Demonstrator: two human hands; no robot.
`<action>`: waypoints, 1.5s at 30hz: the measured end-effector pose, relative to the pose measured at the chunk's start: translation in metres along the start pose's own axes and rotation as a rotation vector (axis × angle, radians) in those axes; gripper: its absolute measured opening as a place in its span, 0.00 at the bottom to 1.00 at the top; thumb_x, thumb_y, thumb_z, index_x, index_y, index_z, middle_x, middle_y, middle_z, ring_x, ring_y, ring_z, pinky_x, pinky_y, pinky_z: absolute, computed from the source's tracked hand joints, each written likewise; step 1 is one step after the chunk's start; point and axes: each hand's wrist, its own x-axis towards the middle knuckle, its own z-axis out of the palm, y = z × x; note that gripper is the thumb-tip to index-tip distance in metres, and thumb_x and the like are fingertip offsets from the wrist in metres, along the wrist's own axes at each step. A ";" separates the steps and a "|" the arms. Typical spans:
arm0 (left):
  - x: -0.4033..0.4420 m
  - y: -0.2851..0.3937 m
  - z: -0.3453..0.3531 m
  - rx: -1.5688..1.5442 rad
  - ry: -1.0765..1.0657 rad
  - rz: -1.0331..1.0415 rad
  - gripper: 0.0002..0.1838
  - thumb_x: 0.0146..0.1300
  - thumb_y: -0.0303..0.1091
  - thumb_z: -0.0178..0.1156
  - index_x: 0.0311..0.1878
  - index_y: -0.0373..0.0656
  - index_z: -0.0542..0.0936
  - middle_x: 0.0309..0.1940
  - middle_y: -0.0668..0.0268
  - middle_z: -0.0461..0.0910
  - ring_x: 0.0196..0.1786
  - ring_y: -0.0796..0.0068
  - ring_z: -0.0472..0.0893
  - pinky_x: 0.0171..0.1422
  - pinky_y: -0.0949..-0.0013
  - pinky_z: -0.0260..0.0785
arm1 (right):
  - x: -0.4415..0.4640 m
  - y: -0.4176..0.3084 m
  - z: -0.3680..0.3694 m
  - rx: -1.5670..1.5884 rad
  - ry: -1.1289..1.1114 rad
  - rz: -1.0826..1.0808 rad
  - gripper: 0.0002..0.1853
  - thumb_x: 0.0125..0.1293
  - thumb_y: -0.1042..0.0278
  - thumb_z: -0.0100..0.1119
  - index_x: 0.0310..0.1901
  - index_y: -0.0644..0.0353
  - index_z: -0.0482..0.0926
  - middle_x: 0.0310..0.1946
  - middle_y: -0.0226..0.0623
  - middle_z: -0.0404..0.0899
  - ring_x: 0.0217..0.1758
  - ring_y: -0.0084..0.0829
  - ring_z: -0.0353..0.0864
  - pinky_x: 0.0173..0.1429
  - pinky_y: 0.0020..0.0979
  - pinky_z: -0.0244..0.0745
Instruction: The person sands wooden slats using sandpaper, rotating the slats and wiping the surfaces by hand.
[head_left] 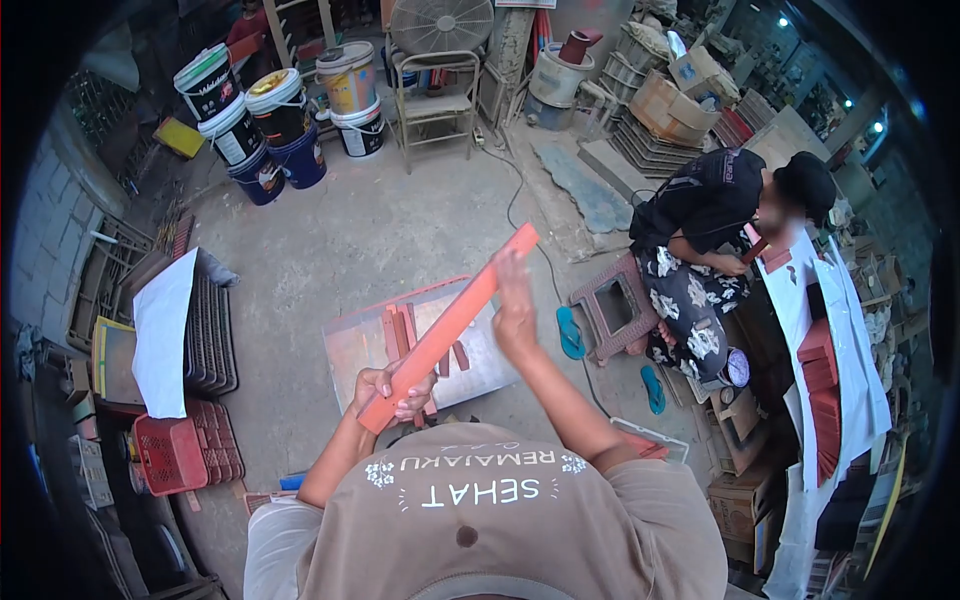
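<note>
A long orange-red bar, its material unclear, slants up and to the right in front of my body. Wrapped round its lower end, my left hand is closed on it. Near the upper end, my right hand lies along the bar's right side, fingers stretched out and slightly blurred by motion. Below the bar, a pale board rests on the floor with several shorter reddish-brown strips on it. The bar and my left hand hide part of that board.
At the right, a seated person in dark clothes holds a reddish piece over a white-covered surface. A plastic stool, sandals and a cable lie between us. Buckets, a folding chair and red crates stand around.
</note>
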 end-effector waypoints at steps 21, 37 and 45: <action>0.008 0.006 0.011 0.972 0.235 -0.125 0.28 0.60 0.36 0.52 0.64 0.37 0.64 0.36 0.62 0.74 0.38 0.72 0.78 0.44 0.67 0.75 | 0.064 -0.011 -0.024 1.791 0.198 0.724 0.26 0.65 0.85 0.40 0.66 0.61 0.61 0.61 0.42 0.68 0.62 0.52 0.73 0.58 0.57 0.76; 0.002 -0.006 0.054 0.941 0.498 0.081 0.23 0.73 0.50 0.43 0.40 0.36 0.73 0.17 0.64 0.72 0.16 0.76 0.72 0.21 0.72 0.69 | 0.023 -0.044 -0.032 -0.154 0.081 -0.241 0.34 0.49 0.88 0.46 0.60 0.52 0.77 0.66 0.35 0.70 0.73 0.45 0.60 0.72 0.51 0.55; -0.008 -0.007 0.064 0.993 0.579 0.065 0.24 0.74 0.52 0.43 0.38 0.36 0.73 0.17 0.66 0.72 0.17 0.78 0.72 0.21 0.74 0.67 | 0.005 -0.042 -0.048 -0.109 0.057 -0.332 0.33 0.51 0.86 0.47 0.61 0.49 0.76 0.67 0.30 0.69 0.73 0.44 0.60 0.72 0.52 0.54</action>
